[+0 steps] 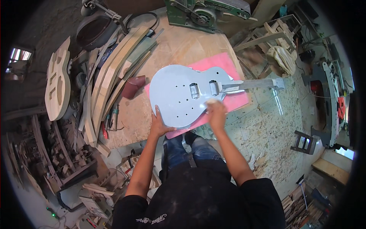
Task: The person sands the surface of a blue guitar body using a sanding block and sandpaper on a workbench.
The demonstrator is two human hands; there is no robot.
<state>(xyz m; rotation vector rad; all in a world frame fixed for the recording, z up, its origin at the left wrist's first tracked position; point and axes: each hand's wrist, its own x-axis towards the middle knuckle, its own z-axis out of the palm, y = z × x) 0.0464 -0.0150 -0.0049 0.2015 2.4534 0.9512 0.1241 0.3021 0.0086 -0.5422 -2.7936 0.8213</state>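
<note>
A pale grey-white guitar body (166,84), with pickup cutouts, small holes and a neck (255,83) pointing right, lies flat on a pink foam sheet (232,61). My left hand (160,124) grips the body's lower-left edge, thumb along the bottom. My right hand (216,114) has its fingers closed on a small pale pad (211,102) at the body's lower right, near the neck joint; its fingertips are blurred. Just left of the foam is a dark red folded sheet (133,86).
Curved wooden strips (110,72) and a few tools lie along the left of the workbench (171,44). An unfinished wooden guitar body (57,80) stands beyond them. A green machine (202,17) sits at the back. Wooden frames (278,38) stand at the upper right.
</note>
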